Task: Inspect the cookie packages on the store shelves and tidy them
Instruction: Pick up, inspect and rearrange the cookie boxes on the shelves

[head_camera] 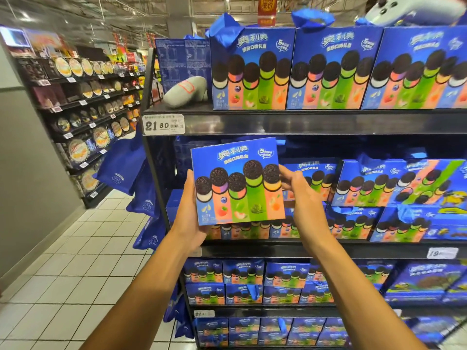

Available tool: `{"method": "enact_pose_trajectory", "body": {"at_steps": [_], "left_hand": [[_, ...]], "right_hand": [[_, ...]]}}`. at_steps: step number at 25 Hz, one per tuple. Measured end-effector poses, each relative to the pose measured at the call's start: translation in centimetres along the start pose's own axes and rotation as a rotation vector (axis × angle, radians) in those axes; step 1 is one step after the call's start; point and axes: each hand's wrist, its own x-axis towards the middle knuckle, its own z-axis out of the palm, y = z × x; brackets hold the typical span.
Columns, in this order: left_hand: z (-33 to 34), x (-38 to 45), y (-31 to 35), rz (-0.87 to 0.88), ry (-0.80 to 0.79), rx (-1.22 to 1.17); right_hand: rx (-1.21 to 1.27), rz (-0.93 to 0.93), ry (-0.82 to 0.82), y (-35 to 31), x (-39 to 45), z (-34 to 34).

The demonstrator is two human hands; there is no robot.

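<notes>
While both hands hold it up in front of the second shelf (303, 127), the cookie box (237, 183) shows its printed front face to the camera. It is a flat rectangular carton, a little wider than tall, and it is tilted slightly so that the right top corner is higher than the left one. The cardboard looks smooth and a bit glossy, blue on top, with five coloured vertical stripes and five round dark sandwich cookies printed above them.

The left hand (188, 210) grips the left edge and the lower left corner, with the thumb on the front face and the fingers curled behind. The right hand (294, 188) holds the right edge near the top, fingers bent around it.

Behind the box, similar blue boxes (353, 183) stand and lie on the shelves, some leaning. On the top shelf three larger boxes (328, 69) stand upright with blue fabric handles. A grey soft toy (185, 90) lies beside them.
</notes>
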Motion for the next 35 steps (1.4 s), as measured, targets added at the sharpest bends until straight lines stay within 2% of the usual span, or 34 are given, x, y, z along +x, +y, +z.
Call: {"method": "enact_pose_trajectory", "body": {"at_steps": [2,6,8,11,13,17,24,32,35], "left_hand": [[-0.5,0.3,-0.2,-0.005,-0.001,-0.075],[-1.0,0.9,-0.5,-0.093,-0.029,-0.131],[-1.2,1.3,-0.2,-0.114,-0.029,-0.057],[-1.4,2.2,0.4,-0.190,0.086,0.211],[-1.5,2.6,0.3,-0.219,0.091,0.294],[-1.4,2.4,-0.8,-0.230,0.064,0.245],[-1.9,2.5,-1.7,-0.190,0.097,0.092],[-1.9,2.5,-1.1,-0.195,0.106,0.158],[-2.1,2.6,-0.1,-0.077,0.058,0.208]], "right_hand": [[-0.061,-0.025,-0.039,0.2,0.4,-0.4],[-0.065,0.202,-0.224,0.4,0.7,-0.9],[-0.042,0.181,-0.186,0.3,0.6,-1.2],[-0.010,0.106,-0.034,-0.2,0.0,-1.1],[-0.009,0.069,0.010,-0.1,-0.7,-0.9],[-0.026,-0.054,0.032,0.1,-2.2,-0.8],[-0.218,-0.122,0.010,-0.4,-3.6,-0.7],[-0.198,-0.136,0.002,-0.7,-4.2,-1.0],[-0.136,-0.152,-0.019,0.2,-4.3,-1.5]]}}
